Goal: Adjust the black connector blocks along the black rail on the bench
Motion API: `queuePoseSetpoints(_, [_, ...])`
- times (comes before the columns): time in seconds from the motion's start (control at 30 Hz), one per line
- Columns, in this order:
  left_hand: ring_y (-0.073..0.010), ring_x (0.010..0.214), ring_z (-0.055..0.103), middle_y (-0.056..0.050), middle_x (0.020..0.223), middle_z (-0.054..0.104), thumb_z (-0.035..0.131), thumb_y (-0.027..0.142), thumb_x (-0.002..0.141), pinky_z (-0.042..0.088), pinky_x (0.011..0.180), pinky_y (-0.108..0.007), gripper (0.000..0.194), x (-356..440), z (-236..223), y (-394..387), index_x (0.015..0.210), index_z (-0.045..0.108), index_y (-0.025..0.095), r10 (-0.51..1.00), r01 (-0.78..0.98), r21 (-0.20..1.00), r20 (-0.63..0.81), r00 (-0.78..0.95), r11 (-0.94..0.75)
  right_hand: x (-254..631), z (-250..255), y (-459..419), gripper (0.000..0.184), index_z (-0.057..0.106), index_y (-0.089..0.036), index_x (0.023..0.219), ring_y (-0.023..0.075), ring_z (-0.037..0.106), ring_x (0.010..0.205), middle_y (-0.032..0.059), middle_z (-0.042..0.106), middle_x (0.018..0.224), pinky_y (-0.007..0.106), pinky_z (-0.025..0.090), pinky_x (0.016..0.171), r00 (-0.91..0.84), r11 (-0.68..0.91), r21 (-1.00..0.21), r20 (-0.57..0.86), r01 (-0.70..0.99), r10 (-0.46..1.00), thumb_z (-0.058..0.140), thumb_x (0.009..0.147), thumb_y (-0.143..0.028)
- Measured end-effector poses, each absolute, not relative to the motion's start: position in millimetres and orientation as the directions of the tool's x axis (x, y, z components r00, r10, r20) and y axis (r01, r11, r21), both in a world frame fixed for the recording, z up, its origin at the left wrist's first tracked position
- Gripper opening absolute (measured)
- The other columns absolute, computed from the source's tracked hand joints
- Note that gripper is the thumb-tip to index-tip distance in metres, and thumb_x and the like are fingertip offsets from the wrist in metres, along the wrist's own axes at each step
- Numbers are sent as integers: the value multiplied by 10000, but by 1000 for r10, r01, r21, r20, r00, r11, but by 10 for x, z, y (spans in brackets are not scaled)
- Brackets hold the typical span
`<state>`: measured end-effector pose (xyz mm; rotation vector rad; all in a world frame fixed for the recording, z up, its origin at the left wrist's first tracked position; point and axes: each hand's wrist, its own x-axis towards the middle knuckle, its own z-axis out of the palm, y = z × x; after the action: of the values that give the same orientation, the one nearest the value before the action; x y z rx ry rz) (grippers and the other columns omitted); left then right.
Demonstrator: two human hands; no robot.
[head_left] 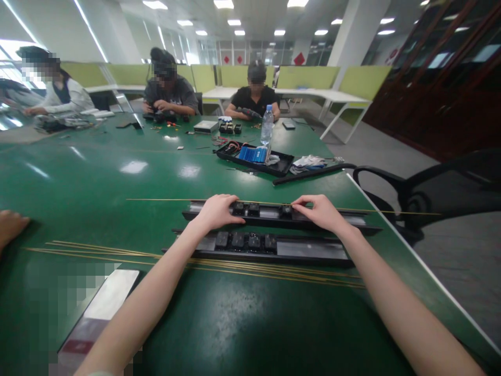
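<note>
Two long black socket strips lie side by side on the green table. My left hand rests on the far strip near its left end, fingers curled over a thin brass rod that runs along the strip's far edge. My right hand pinches the same rod at the strip's middle, next to small black socket modules. The near strip lies untouched with several black modules in it. More brass rods lie along the table in front of it.
A black tray with blue parts, a water bottle and white gloves lie further back. Three people work at the far side. Another person's hand rests at the left edge. A black chair stands to the right. A flat device lies near left.
</note>
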<state>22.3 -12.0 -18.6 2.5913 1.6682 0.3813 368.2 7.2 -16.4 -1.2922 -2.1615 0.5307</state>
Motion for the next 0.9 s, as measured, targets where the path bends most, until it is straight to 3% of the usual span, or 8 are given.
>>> queuePoseSetpoints(0.9, [-315,1103,681,-100,1206,731,668,759,724,523,945,-384,729,218,-186,-88,1227,668,231,901,893,159,182,394,-422,3682,-179,72,257,756,-238,853,210,679,769,21,774,862,322,483,698,-386,464,-559,261,687,885,569,906,-405])
